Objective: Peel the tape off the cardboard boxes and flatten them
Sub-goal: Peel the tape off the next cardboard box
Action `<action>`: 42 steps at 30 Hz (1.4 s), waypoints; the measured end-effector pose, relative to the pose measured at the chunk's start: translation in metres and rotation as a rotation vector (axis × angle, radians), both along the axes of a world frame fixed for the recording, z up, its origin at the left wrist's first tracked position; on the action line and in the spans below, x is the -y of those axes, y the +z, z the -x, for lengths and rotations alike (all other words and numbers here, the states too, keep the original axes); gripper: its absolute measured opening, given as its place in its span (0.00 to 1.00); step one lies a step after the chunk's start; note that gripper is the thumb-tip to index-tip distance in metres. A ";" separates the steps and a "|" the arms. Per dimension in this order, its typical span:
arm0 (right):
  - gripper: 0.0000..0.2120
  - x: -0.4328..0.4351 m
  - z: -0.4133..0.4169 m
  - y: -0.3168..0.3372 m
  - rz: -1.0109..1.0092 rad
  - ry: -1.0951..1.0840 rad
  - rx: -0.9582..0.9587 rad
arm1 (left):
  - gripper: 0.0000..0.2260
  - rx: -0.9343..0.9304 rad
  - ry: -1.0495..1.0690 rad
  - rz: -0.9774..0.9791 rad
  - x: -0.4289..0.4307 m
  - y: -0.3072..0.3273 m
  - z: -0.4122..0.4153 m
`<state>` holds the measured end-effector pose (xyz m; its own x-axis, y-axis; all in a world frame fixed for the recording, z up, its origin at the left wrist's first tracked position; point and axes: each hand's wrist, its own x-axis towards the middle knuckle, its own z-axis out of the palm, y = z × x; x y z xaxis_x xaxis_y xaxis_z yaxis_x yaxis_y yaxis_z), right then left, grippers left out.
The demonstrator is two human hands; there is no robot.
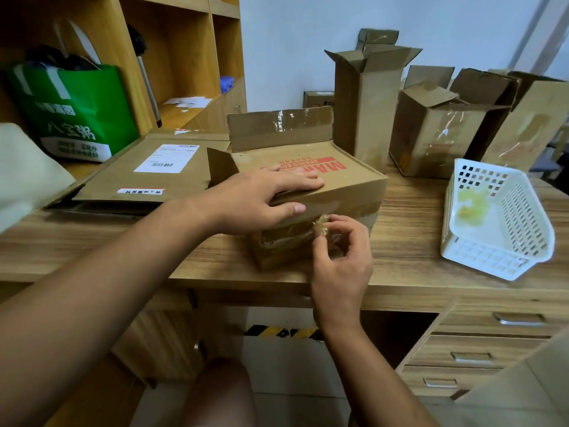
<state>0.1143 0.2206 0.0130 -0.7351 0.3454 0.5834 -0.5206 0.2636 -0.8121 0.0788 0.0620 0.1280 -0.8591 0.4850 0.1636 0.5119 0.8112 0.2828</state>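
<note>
My left hand (261,195) lay flat with fingers spread on the red-printed cardboard box (348,180) at centre frame, near the counter (415,266) front edge. My right hand (341,257) worked just below, fingers pinching crumpled clear tape (321,224) on the box's near side. A white basket (492,217) sat at right, more boxes (437,134) behind.
</note>
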 end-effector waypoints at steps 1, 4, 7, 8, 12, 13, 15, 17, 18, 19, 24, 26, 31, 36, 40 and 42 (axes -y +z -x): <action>0.08 -0.001 -0.001 -0.001 0.016 0.003 -0.001 | 0.22 0.004 0.001 0.013 0.000 0.000 0.000; 0.07 -0.007 -0.003 -0.001 0.111 0.014 0.033 | 0.23 -0.017 -0.016 0.034 -0.002 0.000 -0.002; 0.08 -0.015 -0.003 0.002 0.176 0.034 0.056 | 0.23 -0.056 -0.021 0.036 -0.004 -0.002 -0.004; 0.08 -0.015 -0.004 0.003 0.165 0.046 0.063 | 0.23 -0.066 -0.027 0.033 -0.005 -0.004 -0.004; 0.09 -0.010 -0.010 0.002 0.151 0.073 0.084 | 0.23 -0.093 -0.024 0.031 -0.010 -0.008 -0.002; 0.09 -0.009 -0.010 0.001 0.149 0.084 0.081 | 0.23 -0.092 -0.020 0.027 -0.011 -0.008 -0.001; 0.09 -0.006 -0.011 0.002 0.124 0.103 0.078 | 0.23 -0.085 -0.019 0.021 -0.013 -0.009 -0.001; 0.13 -0.003 -0.008 0.004 0.091 0.084 0.080 | 0.23 -0.072 -0.009 0.023 -0.015 -0.008 -0.002; 0.14 -0.002 -0.006 0.004 0.072 0.059 0.080 | 0.23 -0.068 -0.002 0.023 -0.015 -0.008 -0.002; 0.13 -0.001 -0.003 0.004 0.046 0.025 0.077 | 0.23 -0.069 0.005 0.022 -0.016 -0.008 -0.002; 0.11 -0.003 0.000 -0.001 0.011 -0.047 0.027 | 0.23 -0.091 0.029 0.041 -0.022 -0.009 -0.003; 0.12 -0.006 -0.003 -0.002 0.007 -0.022 -0.015 | 0.23 -0.097 0.025 0.039 -0.024 -0.010 -0.002; 0.14 0.007 -0.023 0.001 -0.081 0.171 -0.114 | 0.23 -0.116 0.025 0.022 -0.028 -0.010 0.000; 0.15 0.004 -0.037 -0.004 -0.019 0.240 0.037 | 0.23 -0.085 0.037 0.012 -0.028 -0.009 0.001; 0.20 -0.003 -0.040 0.003 -0.067 0.317 0.046 | 0.22 -0.075 0.038 -0.058 -0.030 -0.007 0.002; 0.22 -0.002 -0.038 0.003 -0.130 0.330 0.080 | 0.21 -0.056 0.045 -0.110 -0.031 -0.005 0.002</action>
